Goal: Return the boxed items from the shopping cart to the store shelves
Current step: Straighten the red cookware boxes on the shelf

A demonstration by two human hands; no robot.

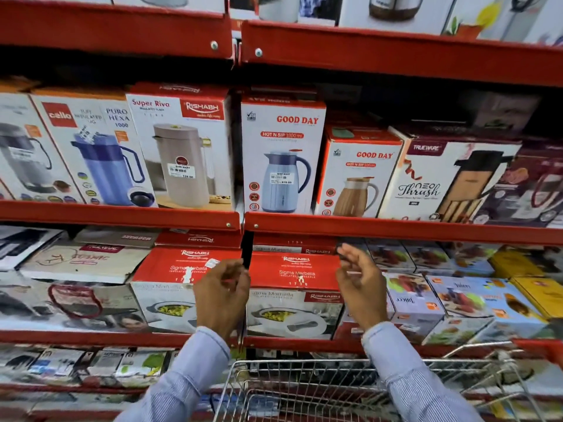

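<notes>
A red and white Rishabh casserole box (295, 296) sits on the lower red shelf (304, 342), right of a matching box (166, 287). My left hand (221, 295) hovers at the box's left edge with curled, parted fingers, holding nothing. My right hand (361, 286) hovers at its right edge, fingers apart, also holding nothing. Whether either hand touches the box is unclear. Below my arms stands the wire shopping cart (350, 388); what lies in it cannot be made out.
The shelf above (396, 228) carries flask boxes, among them two Good Day boxes (281, 156) and a Trueware box (441, 181). Juicer boxes (417, 300) fill the lower shelf to the right. More boxes crowd the bottom shelf at left (91, 363).
</notes>
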